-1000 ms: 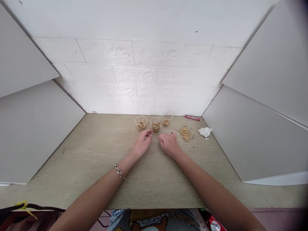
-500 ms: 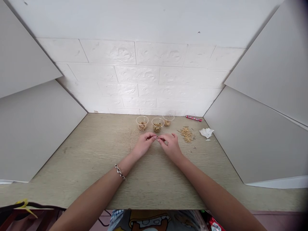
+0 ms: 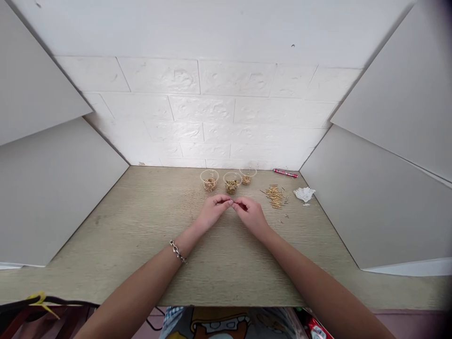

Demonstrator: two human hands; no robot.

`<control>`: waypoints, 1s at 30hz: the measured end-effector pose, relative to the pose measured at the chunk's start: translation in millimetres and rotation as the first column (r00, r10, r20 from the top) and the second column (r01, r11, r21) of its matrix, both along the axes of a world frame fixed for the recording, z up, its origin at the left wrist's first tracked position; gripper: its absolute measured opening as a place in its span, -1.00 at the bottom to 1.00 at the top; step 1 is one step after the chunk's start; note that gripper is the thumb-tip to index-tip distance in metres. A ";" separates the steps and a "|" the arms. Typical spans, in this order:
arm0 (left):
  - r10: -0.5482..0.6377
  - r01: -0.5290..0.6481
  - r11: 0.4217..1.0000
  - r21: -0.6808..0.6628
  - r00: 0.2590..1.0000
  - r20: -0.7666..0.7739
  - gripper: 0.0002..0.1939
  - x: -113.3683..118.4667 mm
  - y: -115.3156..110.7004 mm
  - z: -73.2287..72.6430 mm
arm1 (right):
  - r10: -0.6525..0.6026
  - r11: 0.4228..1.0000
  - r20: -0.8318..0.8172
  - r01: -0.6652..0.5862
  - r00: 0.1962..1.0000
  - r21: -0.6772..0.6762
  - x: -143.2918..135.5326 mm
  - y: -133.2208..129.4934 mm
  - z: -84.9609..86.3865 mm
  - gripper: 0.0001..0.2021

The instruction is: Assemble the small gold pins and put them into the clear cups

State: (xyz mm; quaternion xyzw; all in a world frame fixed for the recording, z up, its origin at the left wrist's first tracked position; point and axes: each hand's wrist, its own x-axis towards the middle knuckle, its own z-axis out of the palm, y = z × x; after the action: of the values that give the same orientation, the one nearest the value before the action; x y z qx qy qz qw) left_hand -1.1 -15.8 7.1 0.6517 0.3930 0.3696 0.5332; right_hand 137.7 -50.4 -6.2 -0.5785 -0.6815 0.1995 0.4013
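My left hand (image 3: 214,207) and my right hand (image 3: 250,212) meet fingertip to fingertip over the middle of the table. Both are closed in a pinch around something small and thin, mostly hidden by the fingers, whose kind I cannot make out. Just beyond them stand three clear plastic cups: the left cup (image 3: 209,181), the middle cup (image 3: 232,183) and the back right cup (image 3: 247,178), each holding small gold-coloured metal pieces. To the right of my right hand lies a pile of thin gold-coloured metal pins (image 3: 274,196).
A red pen-like stick (image 3: 286,173) lies by the back wall. Crumpled white tissue (image 3: 304,194) sits near the right panel (image 3: 381,202). Fine gold bits (image 3: 192,200) are scattered left of the hands. A dark cable (image 3: 63,300) runs along the front left edge.
My right hand's fingers have folded in closer, the raised index finger now lowered, and the fingertips of both hands have come together. The cups and the pile have stayed put.
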 end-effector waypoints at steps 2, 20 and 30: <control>-0.014 0.014 1.000 -0.006 1.000 0.016 -0.77 -0.7 -0.1 0.9 | 0.036 0.999 0.087 -0.037 0.996 0.005 1.1 -1.9 3.2 -0.77; 0.069 -0.072 0.996 -0.056 0.996 -0.048 -0.79 -4.4 5.9 0.5 | 0.140 0.944 0.769 0.150 0.624 -0.293 55.5 139.6 82.0 -0.86; 0.151 -0.152 0.986 -0.061 0.988 -0.027 -0.75 -0.9 3.2 -1.9 | 0.199 0.906 0.827 0.223 0.527 -0.360 46.8 155.0 61.9 -0.80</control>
State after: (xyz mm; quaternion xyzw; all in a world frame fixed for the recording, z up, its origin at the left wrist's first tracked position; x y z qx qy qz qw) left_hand -2.0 -12.6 5.2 0.6070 0.4589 0.3891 0.5192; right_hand 184.5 104.6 55.7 -0.6786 -0.7246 0.0322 -0.1158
